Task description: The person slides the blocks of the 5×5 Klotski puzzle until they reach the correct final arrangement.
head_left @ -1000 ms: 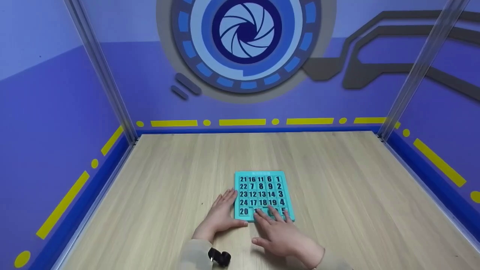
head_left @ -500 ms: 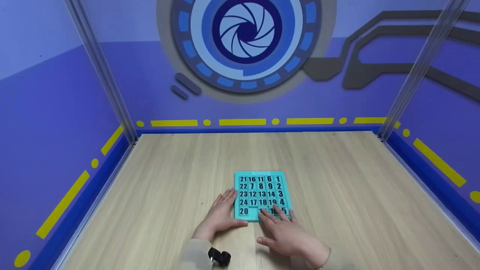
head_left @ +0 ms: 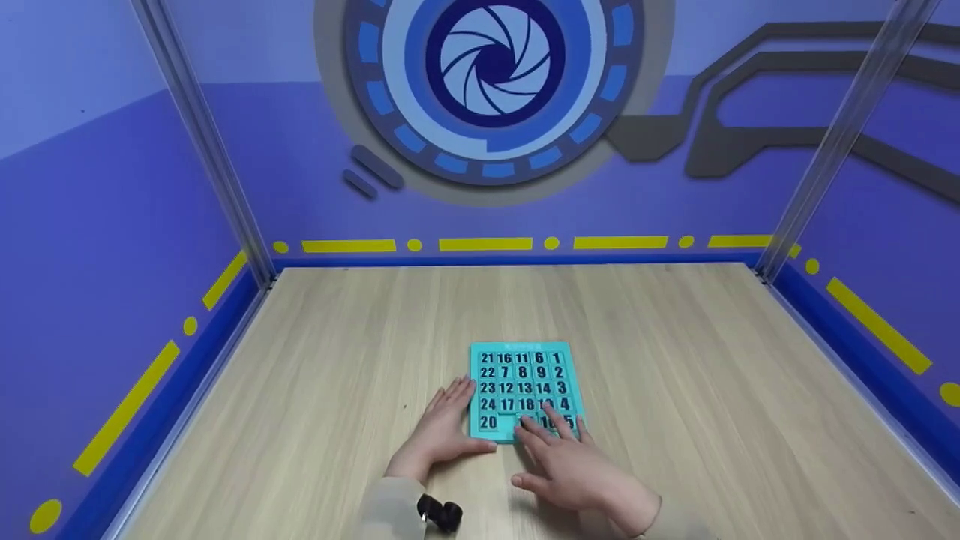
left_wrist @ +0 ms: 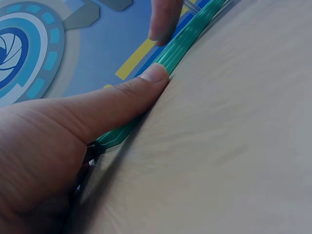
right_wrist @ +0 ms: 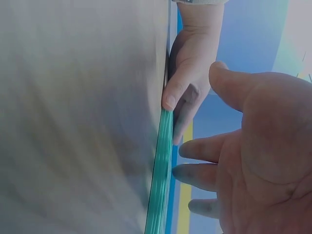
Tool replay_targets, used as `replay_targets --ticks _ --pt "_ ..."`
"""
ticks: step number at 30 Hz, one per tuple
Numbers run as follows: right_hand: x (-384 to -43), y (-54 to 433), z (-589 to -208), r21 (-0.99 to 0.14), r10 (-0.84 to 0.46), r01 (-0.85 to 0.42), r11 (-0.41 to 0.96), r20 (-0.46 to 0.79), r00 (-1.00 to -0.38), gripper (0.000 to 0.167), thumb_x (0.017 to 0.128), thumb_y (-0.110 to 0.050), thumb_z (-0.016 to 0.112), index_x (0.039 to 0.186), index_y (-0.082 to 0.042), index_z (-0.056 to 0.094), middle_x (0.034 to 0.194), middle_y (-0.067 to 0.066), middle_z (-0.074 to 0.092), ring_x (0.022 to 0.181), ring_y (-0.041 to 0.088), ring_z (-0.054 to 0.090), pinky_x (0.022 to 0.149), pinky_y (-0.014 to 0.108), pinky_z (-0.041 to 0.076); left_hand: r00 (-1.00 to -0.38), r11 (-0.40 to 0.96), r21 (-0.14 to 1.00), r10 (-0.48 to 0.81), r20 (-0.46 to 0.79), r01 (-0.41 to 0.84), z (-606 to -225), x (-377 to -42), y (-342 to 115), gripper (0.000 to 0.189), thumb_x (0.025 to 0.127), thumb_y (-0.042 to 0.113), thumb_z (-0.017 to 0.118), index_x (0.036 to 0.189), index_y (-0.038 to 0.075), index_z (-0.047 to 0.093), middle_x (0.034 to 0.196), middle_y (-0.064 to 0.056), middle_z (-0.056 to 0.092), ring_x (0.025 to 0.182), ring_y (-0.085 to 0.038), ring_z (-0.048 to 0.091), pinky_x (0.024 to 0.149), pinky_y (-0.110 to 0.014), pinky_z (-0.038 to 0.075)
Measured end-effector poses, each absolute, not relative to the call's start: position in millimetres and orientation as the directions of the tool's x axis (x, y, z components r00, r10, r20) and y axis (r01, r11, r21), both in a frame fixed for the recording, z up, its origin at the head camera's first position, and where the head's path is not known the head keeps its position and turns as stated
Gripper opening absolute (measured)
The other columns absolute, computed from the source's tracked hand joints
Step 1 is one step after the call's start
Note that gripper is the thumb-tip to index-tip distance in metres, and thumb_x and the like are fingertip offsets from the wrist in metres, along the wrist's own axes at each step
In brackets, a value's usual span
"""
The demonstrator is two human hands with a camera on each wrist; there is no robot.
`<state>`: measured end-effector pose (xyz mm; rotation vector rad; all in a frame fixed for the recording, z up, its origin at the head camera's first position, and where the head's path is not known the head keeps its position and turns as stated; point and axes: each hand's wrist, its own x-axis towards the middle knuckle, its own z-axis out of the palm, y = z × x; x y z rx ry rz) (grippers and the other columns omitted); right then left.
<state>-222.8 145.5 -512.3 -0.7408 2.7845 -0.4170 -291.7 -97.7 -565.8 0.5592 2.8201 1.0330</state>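
Observation:
A turquoise number slide puzzle (head_left: 524, 388) lies flat on the table, its tiles marked in black numerals. My left hand (head_left: 442, 430) braces its near left corner: straight fingers lie along the left edge and the thumb presses the front edge, as the left wrist view also shows with the thumb (left_wrist: 122, 100) on the green side. Over the bottom row is my right hand (head_left: 566, 466), fingers extended and fingertips on or just above the tiles, partly covering some numbers. A vacant slot (head_left: 508, 423) shows right of tile 20. In the right wrist view, the right hand's thumb (right_wrist: 229, 85) is apart from the puzzle's edge.
The wood-grain table (head_left: 360, 337) extends around the puzzle. Blue printed walls with yellow dashes stand at the back and both sides, with metal posts (head_left: 202, 142) at the corners. A black device (head_left: 439, 514) sits at the left wrist.
My right hand has shifted slightly right, and a bottom-row tile has slid right, leaving the vacant slot beside tile 20. My left hand stays in place.

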Motion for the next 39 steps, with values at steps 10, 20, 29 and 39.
replay_targets --ticks 10,20,29,39 --pt "-228 126 -515 -0.302 -0.558 -0.507 0.807 -0.11 -0.823 0.08 0.098 -0.066 0.052 0.161 -0.018 0.037 0.169 0.007 0.033 0.16 0.042 0.015 0.121 0.08 0.013 -0.924 0.715 0.617 0.379 0.05 0.327 -565 -292 -98 0.117 0.075 0.054 0.086 0.161 0.0 0.028 0.17 -0.019 0.026 0.16 -0.037 0.02 0.133 -0.056 0.011" --pt "-229 113 -518 -0.308 -0.559 -0.503 0.807 -0.129 -0.819 0.083 0.096 -0.066 0.054 0.161 -0.019 0.036 0.169 0.004 0.033 0.16 0.041 0.017 0.122 0.079 0.011 -0.921 0.727 0.598 0.387 0.05 0.338 -564 -293 -97 0.115 0.075 0.052 0.087 0.159 -0.002 0.03 0.169 -0.02 0.029 0.159 -0.037 0.022 0.132 -0.056 0.013" --pt "-229 117 -519 -0.303 -0.547 -0.489 0.818 -0.15 -0.824 0.083 0.096 -0.068 0.053 0.162 -0.02 0.035 0.169 0.001 0.034 0.16 0.04 0.016 0.121 0.08 0.013 -0.926 0.716 0.621 0.374 0.045 0.319 -566 -292 -99 0.118 0.075 0.056 0.086 0.161 0.0 0.028 0.17 -0.019 0.026 0.16 -0.037 0.02 0.133 -0.056 0.011" --pt "-228 128 -516 -0.262 -0.543 -0.501 0.825 -0.125 -0.83 0.085 0.095 -0.069 0.054 0.16 -0.018 0.038 0.167 0.003 0.037 0.159 0.042 0.019 0.121 0.08 0.012 -0.924 0.714 0.62 0.379 0.049 0.326 -565 -293 -99 0.118 0.075 0.056 0.086 0.161 0.001 0.027 0.17 -0.019 0.024 0.16 -0.037 0.019 0.133 -0.056 0.01"
